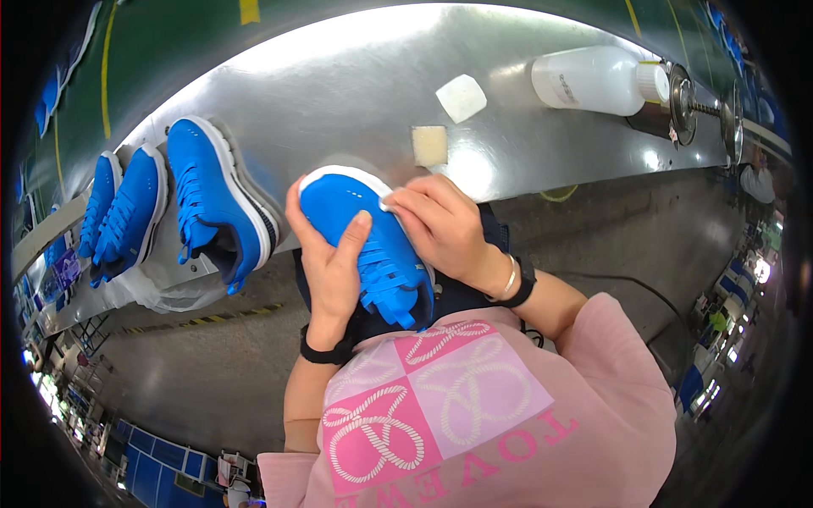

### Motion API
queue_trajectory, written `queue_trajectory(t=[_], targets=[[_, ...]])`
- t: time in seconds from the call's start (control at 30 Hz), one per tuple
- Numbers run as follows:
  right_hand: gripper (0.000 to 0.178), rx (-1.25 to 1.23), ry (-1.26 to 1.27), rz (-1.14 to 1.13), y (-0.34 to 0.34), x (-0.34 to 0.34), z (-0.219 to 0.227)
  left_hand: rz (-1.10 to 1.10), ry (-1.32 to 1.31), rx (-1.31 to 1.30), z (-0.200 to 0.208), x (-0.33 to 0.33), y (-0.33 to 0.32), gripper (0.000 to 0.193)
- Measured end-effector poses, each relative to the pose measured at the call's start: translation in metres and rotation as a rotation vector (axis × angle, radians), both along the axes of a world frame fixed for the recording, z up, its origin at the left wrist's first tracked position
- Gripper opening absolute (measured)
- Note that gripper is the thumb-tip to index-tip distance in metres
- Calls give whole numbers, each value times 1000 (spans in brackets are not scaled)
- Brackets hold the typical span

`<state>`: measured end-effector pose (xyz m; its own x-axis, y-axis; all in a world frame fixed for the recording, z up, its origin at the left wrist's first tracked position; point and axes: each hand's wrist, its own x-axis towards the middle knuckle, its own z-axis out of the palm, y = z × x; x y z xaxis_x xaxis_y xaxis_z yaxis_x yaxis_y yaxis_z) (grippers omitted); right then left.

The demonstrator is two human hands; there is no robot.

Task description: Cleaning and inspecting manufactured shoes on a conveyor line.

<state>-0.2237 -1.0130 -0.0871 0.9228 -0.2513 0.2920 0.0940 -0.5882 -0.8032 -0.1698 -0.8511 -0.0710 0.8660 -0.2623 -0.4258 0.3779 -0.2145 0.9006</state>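
A blue sneaker [337, 200] with a white sole is tilted at the bench's near edge, its toe pointing away from me. My left hand [329, 258] grips it, with the thumb on the upper near the laces and the fingers along the left side. At the right side of the toe, my right hand [440, 222] is closed in a pinch. A small white piece [386, 205] shows at its fingertips, against the seam between upper and sole; its kind is unclear. Beyond the shoe lie a cream square block [429, 146] and a white block [461, 98].
On the metal bench [339, 93], a blue sneaker [222, 199] and two more blue shoes [131, 207] stand at left. A white plastic bottle [589, 80] lies on its side at right, beside a metal disc device [683, 103]. A green surface [169, 51] runs behind.
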Motion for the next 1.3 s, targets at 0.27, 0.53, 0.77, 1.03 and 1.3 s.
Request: queue_trajectory(t=[0.27, 0.53, 0.77, 1.03, 1.3], targets=[[17, -4, 31, -9, 1, -9, -5, -1, 0, 19, 1, 2, -2, 78], [16, 36, -96, -11, 6, 23, -3, 68, 72, -82, -2, 0, 0, 79], [14, 11, -2, -7, 1, 1, -3, 0, -6, -6, -3, -1, 2, 79], [12, 39, -45, 22, 0, -1, -3, 39, 28, -69, -8, -1, 3, 79], [10, 220, 59, -39, -27, -34, 10, 118, 165, -212, 4, 2, 4, 72]])
